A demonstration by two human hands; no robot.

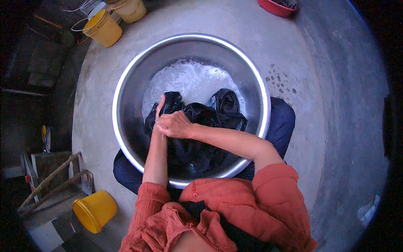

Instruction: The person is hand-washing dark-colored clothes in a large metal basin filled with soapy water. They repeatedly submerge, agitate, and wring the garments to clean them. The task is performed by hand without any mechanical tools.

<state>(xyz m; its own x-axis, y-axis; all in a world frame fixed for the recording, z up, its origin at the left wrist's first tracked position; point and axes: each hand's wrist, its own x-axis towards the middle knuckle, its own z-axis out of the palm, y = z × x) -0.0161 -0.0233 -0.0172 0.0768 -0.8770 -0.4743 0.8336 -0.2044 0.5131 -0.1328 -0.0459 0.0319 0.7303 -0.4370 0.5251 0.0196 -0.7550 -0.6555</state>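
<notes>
Inside a large round metal basin (133,71), black wet cloth (197,153) lies heaped in cloudy, sudsy water (191,80). My left hand (160,107) is at the left of the heap, one digit stretched along a raised fold of the cloth and the others hidden under it and behind my right hand; it appears to grip that fold. Crossing over my left wrist, my right hand (175,124) is closed in a fist, pressed against the same cloth, with its fingertips out of sight. A bunched end of the cloth sticks up on the right side of the basin.
The basin stands on a concrete floor (302,130) between my dark-trousered legs (280,122). Yellow buckets (104,29) are at the far left, another yellow bucket (95,211) lies near left beside a wooden-handled tool (52,178). A red tub (277,8) stands far right.
</notes>
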